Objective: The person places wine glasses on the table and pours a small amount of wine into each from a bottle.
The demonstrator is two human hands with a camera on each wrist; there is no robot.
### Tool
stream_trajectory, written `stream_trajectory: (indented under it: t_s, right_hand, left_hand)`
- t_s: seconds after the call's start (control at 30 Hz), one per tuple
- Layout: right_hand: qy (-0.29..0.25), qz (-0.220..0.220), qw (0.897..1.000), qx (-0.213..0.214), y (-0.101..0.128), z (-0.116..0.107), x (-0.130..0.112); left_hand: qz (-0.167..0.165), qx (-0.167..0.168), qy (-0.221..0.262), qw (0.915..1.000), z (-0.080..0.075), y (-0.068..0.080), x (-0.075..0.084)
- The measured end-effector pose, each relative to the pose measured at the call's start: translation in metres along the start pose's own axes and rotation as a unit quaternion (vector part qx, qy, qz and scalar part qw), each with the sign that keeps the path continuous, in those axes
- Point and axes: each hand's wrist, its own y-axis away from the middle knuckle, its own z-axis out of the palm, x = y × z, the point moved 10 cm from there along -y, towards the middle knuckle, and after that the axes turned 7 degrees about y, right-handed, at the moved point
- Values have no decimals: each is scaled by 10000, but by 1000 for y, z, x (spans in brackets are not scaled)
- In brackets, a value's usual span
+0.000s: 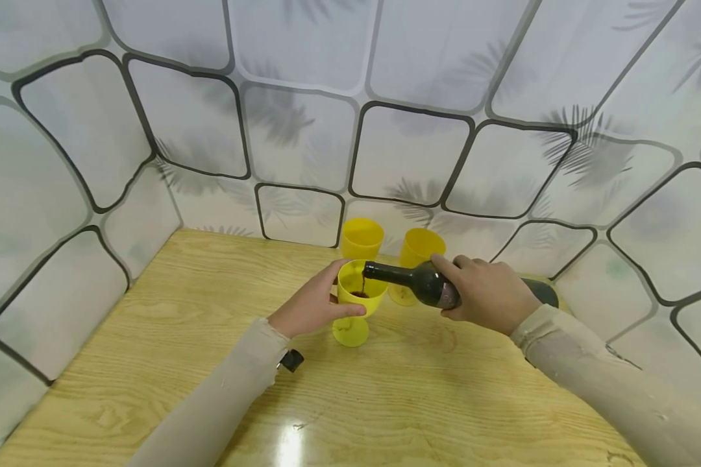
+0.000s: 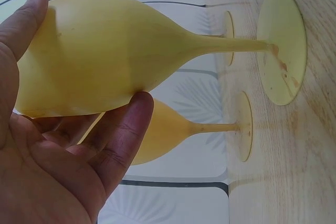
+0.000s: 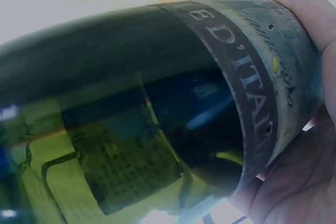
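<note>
Left hand (image 1: 309, 305): thumb and fingers wrapped round bowl of near yellow goblet (image 1: 359, 299); foot flat on wooden counter (image 1: 210, 337). Right hand (image 1: 491, 293): clamped round body of dark wine bottle (image 1: 420, 282), tipped near horizontal, mouth just over goblet rim. Thin red stream visible, small red pool in bowl. Two further yellow goblets (image 1: 361, 239) (image 1: 420, 250) upright just behind, near tiled wall (image 1: 409, 155). Small black object (image 1: 293, 360) beside left sleeve.
</note>
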Motion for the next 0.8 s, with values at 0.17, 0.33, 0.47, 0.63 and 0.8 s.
stream_trajectory:
  t_s: [0.17,0.33,0.47,0.63,0.8]
  right_hand:
    - [36,-19,10000,71,0,-2,0]
    - [64,-33,9999,82,0,-3,-1]
    - [78,-26,10000,22,0,-2,-1]
    - [76,0,10000,-26,0,-2,0]
    - [62,0,10000,-22,1,-3,0]
  left_hand:
    - [39,-23,-29,10000,1,-1,1]
    - [57,-36,4,10000,0,-1,2]
    - [18,-40,30,10000,0,0,2]
    - [-10,-42,16,10000,1,1,2]
    - [-28,-32,-6,10000,0,2,2]
